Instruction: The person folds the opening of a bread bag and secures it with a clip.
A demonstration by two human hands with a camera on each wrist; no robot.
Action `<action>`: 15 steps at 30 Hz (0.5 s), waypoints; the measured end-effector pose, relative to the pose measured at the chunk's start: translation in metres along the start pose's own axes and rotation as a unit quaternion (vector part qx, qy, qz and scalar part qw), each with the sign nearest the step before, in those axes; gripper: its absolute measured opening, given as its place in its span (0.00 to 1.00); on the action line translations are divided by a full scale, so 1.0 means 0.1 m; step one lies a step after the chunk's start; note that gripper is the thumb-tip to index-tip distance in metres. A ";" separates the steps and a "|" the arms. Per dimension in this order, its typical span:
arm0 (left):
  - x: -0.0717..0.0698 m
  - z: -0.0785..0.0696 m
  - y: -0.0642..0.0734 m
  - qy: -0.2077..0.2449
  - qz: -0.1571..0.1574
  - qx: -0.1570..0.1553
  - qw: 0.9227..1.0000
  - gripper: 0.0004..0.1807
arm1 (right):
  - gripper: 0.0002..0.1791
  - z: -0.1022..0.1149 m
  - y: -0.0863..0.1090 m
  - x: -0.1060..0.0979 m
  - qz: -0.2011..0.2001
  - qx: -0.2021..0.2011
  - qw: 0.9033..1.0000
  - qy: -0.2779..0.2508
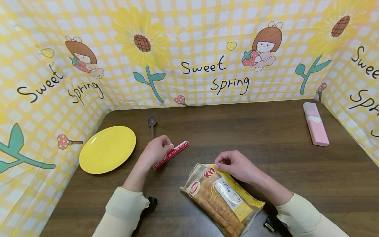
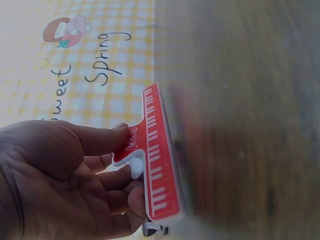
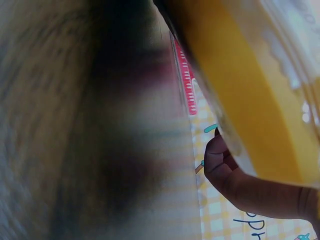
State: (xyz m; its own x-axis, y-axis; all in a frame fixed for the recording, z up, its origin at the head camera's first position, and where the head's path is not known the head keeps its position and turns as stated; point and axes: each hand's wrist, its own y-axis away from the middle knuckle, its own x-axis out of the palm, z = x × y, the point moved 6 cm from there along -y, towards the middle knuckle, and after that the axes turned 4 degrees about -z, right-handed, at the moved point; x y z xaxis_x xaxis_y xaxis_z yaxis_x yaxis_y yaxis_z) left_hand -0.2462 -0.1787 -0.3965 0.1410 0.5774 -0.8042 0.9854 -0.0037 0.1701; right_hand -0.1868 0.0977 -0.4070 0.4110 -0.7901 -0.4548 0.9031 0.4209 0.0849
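Observation:
Between thumb and fingers, my left hand (image 1: 160, 149) pinches the handle of a red clip (image 1: 174, 153) with a long bar and white piano-key marks. The left wrist view shows the thumb on the tab of this clip (image 2: 161, 155) and the fingers behind it. My right hand (image 1: 237, 165) pinches the top corner of a clear and yellow bread bag (image 1: 220, 200). Golden bread shows through the bag, which lies tilted at the front of the table. In the right wrist view the bag (image 3: 250, 90) covers part of the hand (image 3: 250, 190).
A yellow plate (image 1: 107, 149) lies at the left of the brown table (image 1: 251, 128). Behind my left hand is a small dark spoon (image 1: 151, 122). A pink box (image 1: 316, 125) stands at the far right. Checked cloth (image 1: 201, 39) walls the back and sides.

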 end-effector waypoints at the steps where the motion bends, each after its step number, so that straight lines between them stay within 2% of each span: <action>1: 0.00 -0.02 0.01 0.002 0.000 0.005 1.000 0.07 | 0.06 0.00 0.00 0.00 0.000 0.000 1.000 0.000; 6: -0.02 -0.15 0.06 0.020 -0.003 0.035 0.999 0.12 | 0.06 0.00 0.00 0.00 -0.001 0.000 1.000 0.003; 9: -0.01 -0.22 0.10 0.030 0.012 0.038 0.999 0.14 | 0.06 0.01 0.00 -0.01 -0.002 -0.001 1.000 0.005; 15: -0.01 -0.32 0.17 0.026 0.017 0.051 0.998 0.10 | 0.05 0.01 0.00 -0.01 0.000 -0.004 1.000 0.006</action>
State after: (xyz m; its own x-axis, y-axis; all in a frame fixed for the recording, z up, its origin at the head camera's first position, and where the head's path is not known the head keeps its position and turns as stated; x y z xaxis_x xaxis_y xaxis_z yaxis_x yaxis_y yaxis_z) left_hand -0.2328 -0.1533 -0.3748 0.1713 0.6171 -0.7680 0.9852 -0.1053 0.1352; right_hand -0.1869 0.0978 -0.4053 0.4088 -0.7852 -0.4652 0.9025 0.4237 0.0779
